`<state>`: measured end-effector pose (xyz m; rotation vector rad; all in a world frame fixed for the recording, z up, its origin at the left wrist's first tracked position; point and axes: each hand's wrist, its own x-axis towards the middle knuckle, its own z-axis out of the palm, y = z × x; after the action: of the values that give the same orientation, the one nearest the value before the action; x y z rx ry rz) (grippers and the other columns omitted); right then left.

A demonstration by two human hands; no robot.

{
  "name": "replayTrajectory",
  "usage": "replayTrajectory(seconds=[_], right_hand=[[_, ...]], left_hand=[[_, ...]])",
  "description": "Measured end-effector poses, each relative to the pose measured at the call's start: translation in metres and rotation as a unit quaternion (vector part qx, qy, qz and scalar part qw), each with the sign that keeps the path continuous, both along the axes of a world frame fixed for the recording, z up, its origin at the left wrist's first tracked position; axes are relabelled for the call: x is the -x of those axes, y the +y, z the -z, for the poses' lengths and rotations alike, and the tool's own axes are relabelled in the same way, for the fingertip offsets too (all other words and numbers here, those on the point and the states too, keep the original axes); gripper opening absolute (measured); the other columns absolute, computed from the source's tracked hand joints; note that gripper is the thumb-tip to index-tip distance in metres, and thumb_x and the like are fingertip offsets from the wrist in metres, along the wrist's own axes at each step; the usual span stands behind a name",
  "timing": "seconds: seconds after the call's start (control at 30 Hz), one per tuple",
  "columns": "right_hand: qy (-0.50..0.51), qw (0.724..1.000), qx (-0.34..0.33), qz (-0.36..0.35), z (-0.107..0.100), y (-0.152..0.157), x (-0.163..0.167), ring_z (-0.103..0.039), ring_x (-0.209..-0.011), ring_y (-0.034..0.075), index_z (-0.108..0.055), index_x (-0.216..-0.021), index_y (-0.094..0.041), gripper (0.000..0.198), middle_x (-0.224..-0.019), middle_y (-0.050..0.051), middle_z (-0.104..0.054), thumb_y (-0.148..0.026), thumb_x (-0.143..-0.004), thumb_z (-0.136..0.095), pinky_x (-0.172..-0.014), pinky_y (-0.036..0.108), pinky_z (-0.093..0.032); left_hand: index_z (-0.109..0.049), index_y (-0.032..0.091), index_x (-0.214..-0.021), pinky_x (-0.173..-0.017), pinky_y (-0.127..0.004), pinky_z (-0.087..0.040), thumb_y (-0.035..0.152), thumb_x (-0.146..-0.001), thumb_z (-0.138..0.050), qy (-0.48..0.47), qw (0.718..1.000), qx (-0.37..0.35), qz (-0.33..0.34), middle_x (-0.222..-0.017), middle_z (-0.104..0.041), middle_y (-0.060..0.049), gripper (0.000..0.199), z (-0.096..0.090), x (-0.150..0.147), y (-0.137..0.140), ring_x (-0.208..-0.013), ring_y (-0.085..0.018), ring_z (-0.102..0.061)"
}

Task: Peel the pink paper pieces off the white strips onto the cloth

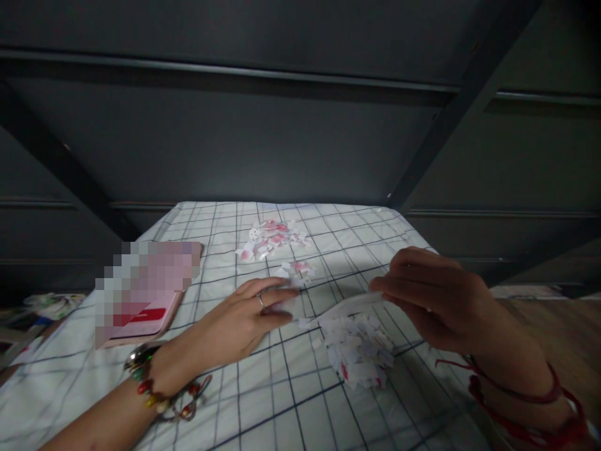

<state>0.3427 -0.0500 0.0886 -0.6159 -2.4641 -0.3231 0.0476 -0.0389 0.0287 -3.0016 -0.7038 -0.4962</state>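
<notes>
My left hand [263, 313], with a ring on it, hovers low over the checked cloth. Its thumb and fingers close around whitish paper scraps [284, 305], blurred. In my right hand [432, 297] the fingertips pinch one end of a thin, translucent whitish sheet [350, 307], which slants down leftward towards my left fingertips. Just below that sheet lies a heap of torn white paper scraps [359, 351] with some red bits; whether a clear bag encloses it, I cannot tell. Beyond my left fingers sits a small cluster of scraps [300, 269], and farther back a larger pink-and-white pile [275, 238].
A pink phone [159, 294], partly pixelated, rests at the left on the white cloth with dark grid lines [263, 401]. Behind the cloth rises a dark panelled wall [253, 144]. Wooden floor [558, 332] shows at the lower right.
</notes>
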Motion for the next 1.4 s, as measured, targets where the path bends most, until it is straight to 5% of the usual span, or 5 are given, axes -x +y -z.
replayTrajectory(seconds=[0.2,0.67,0.87,1.13,1.4], right_hand=[[0.004,1.000,0.001,0.012,-0.002,0.001,-0.002,-0.046,-0.061,0.013,-0.058,-0.093,-0.016,0.023,-0.063,0.002,-0.054,-0.001,-0.081,-0.045,-0.054,0.027,-0.040],[0.024,0.998,-0.030,0.041,-0.003,0.001,-0.004,-0.046,-0.062,0.013,-0.058,-0.096,-0.017,0.020,-0.065,0.001,-0.053,-0.005,-0.082,-0.049,-0.055,0.028,-0.040],[0.015,0.987,-0.114,0.116,0.013,0.015,0.002,-0.048,-0.065,0.015,-0.062,-0.093,-0.017,0.023,-0.066,0.001,-0.058,-0.003,-0.079,-0.049,-0.058,0.031,-0.039],[0.020,0.993,-0.076,0.085,0.013,0.018,-0.006,-0.049,-0.065,0.014,-0.059,-0.096,-0.019,0.026,-0.069,0.000,-0.059,-0.002,-0.079,-0.048,-0.058,0.030,-0.039],[0.032,0.996,-0.053,0.059,0.013,0.018,-0.010,-0.047,-0.065,0.013,-0.060,-0.096,-0.018,0.025,-0.068,0.001,-0.056,-0.002,-0.080,-0.048,-0.059,0.029,-0.038]], left_hand=[[-0.061,0.021,-0.117,-0.101,-0.041,-0.044,0.003,-0.086,-0.043,-0.010,1.000,-0.003,0.008,-0.133,-0.053,-0.008,0.040,0.001,-0.002,-0.002,-0.127,-0.023,-0.041],[-0.064,0.019,-0.108,-0.099,-0.038,-0.046,0.006,-0.089,-0.041,-0.048,0.998,-0.037,0.008,-0.124,-0.060,-0.008,0.032,-0.008,-0.002,-0.004,-0.120,-0.020,-0.048],[-0.063,0.019,-0.110,-0.097,-0.036,-0.047,0.012,-0.090,-0.042,-0.090,0.994,-0.025,-0.060,-0.117,-0.061,-0.007,0.030,-0.006,0.005,0.003,-0.113,-0.018,-0.053],[-0.063,0.014,-0.107,-0.099,-0.041,-0.047,0.016,-0.090,-0.032,-0.075,0.970,0.030,-0.228,-0.118,-0.059,-0.011,0.035,0.010,0.020,0.020,-0.109,-0.021,-0.056],[-0.061,0.015,-0.111,-0.100,-0.037,-0.046,0.021,-0.093,-0.034,-0.077,0.978,0.023,-0.194,-0.117,-0.059,-0.010,0.034,0.011,0.017,0.019,-0.111,-0.019,-0.056]])
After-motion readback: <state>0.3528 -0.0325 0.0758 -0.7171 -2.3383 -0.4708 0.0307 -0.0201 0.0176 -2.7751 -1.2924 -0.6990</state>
